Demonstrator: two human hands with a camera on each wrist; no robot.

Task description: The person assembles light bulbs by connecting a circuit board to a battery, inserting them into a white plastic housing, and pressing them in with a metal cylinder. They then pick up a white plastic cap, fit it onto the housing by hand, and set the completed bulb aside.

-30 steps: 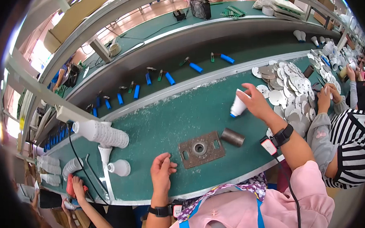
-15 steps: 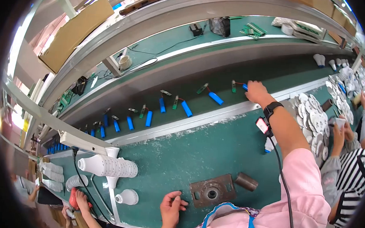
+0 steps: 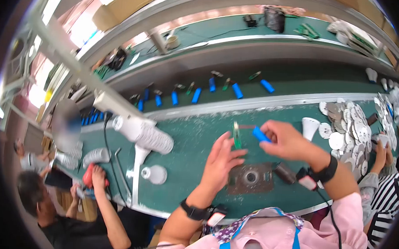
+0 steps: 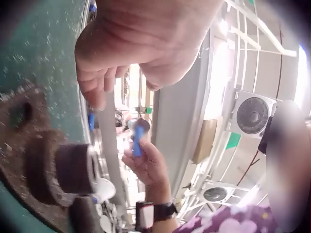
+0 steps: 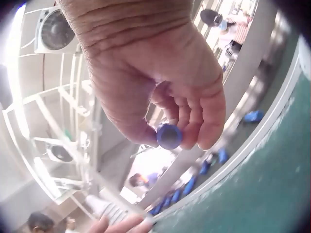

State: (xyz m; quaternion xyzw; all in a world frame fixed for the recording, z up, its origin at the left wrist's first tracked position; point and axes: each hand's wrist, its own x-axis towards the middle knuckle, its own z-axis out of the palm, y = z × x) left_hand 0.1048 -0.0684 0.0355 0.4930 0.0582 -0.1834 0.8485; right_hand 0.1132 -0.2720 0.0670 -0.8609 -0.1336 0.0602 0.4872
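My right hand (image 3: 288,139) pinches a blue cylindrical battery (image 3: 261,134) between thumb and fingers, above the bench. In the right wrist view the round end of the battery (image 5: 169,137) faces the camera. A thin red wire joins it to a narrow green circuit board (image 3: 237,137) hanging at its left. Close beside that board is my left hand (image 3: 217,165), its fingers extended and nothing gripped. Below the hands lies a brown metal plate with a raised ring (image 3: 250,178), next to a dark metal tube (image 3: 285,172). A white flared bulb housing (image 3: 309,128) is behind my right hand.
White discs (image 3: 350,131) are heaped at the right near another worker. Stacked white housings (image 3: 150,138) and a single housing (image 3: 154,174) are at the left. More blue batteries (image 3: 236,90) with boards line the back strip. A worker at the left holds a red tool (image 3: 88,175).
My right hand let go of the white housing, reached to the back strip, and brought a blue battery with its board back over the bench. My left hand rose towards the board.
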